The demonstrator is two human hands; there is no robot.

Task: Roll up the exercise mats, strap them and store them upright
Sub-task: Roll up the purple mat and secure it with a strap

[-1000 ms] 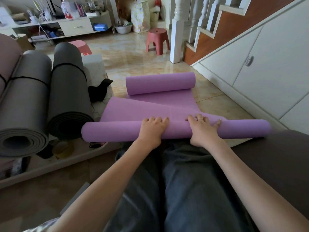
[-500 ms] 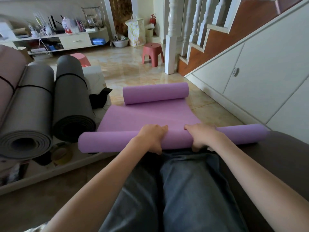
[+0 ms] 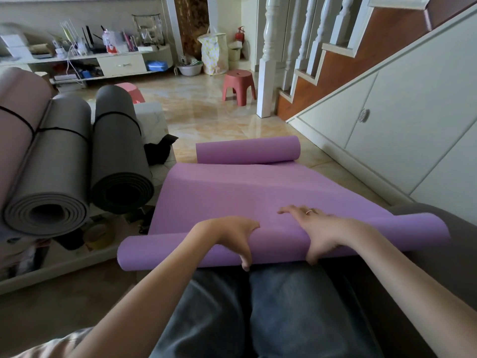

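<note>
A purple exercise mat (image 3: pixel 232 192) stretches from the floor up to my lap. Its near end is wound into a roll (image 3: pixel 160 251) lying across my knees. The far end (image 3: pixel 247 149) curls into a smaller roll on the tiles. My left hand (image 3: pixel 232 236) grips the near roll, thumb on top and fingers curled down its front. My right hand (image 3: pixel 320 228) holds the same roll just to the right, fingers spread over the top onto the flat sheet and thumb hooked down the near side.
Two grey rolled mats (image 3: pixel 51 161) (image 3: pixel 118 156) with black straps and a pink one (image 3: pixel 18 109) lie on a low white table at the left. A black cloth (image 3: pixel 160 151) lies beside them. A red stool (image 3: pixel 238 86), stair post (image 3: pixel 267 73) and white cabinets (image 3: pixel 387 130) stand beyond.
Both hands have gone from pressing flat on the roll to gripping it. The roll has come nearer onto my lap, and the flat sheet now rises higher from the floor.
</note>
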